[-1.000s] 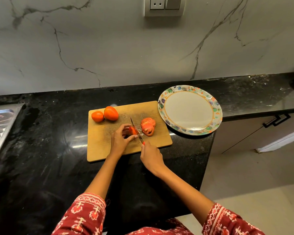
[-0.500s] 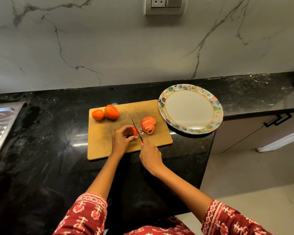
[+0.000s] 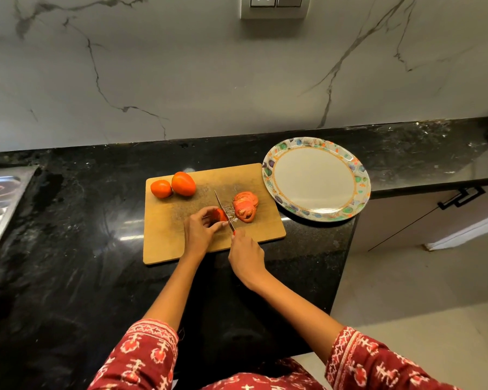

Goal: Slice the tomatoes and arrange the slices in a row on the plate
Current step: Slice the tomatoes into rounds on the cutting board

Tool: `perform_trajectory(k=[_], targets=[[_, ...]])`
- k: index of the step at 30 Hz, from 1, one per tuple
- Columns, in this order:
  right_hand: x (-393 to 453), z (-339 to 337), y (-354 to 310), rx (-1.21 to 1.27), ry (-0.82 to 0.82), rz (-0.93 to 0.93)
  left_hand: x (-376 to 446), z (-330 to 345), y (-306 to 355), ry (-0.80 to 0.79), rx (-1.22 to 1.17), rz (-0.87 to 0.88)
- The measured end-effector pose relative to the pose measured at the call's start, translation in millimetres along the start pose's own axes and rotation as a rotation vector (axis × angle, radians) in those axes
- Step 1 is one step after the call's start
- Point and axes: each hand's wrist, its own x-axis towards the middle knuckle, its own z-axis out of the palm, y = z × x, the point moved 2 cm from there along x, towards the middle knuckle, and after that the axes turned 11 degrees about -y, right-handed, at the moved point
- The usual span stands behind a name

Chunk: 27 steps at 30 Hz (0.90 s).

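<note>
Main risk as I read it: left hand (image 3: 200, 230) fingertips sit right beside the knife (image 3: 223, 210) blade, and the tomato piece (image 3: 219, 214) left is small, so a slip or roll on the next cut could nick a finger. Wet cut face on the cutting board (image 3: 181, 229) could also let the piece slide.

Left hand is curled over the tomato piece, pinching it down on the board. Right hand (image 3: 245, 258) is closed around the knife handle, blade angled away from me, touching the piece's right side. Cut slices (image 3: 245, 206) lie stacked just right of the blade. Two whole tomatoes (image 3: 173, 185) are at the board's far left corner, well apart from both hands. Plate (image 3: 361, 190) sits on the counter (image 3: 68, 249) just right of the board, no slices on it yet.
</note>
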Motion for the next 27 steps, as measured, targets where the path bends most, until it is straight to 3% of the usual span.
perform_trajectory(k=[19,27], targets=[[12.1,2.4,2.6,-0.144,0.000,-0.036,1.2,-0.8,-4.1,-0.024,-0.049,-0.004],[12.5,3.0,5.5,-0.040,-0.068,-0.009,-3.2,3.0,-3.3,-0.012,-0.033,0.013]])
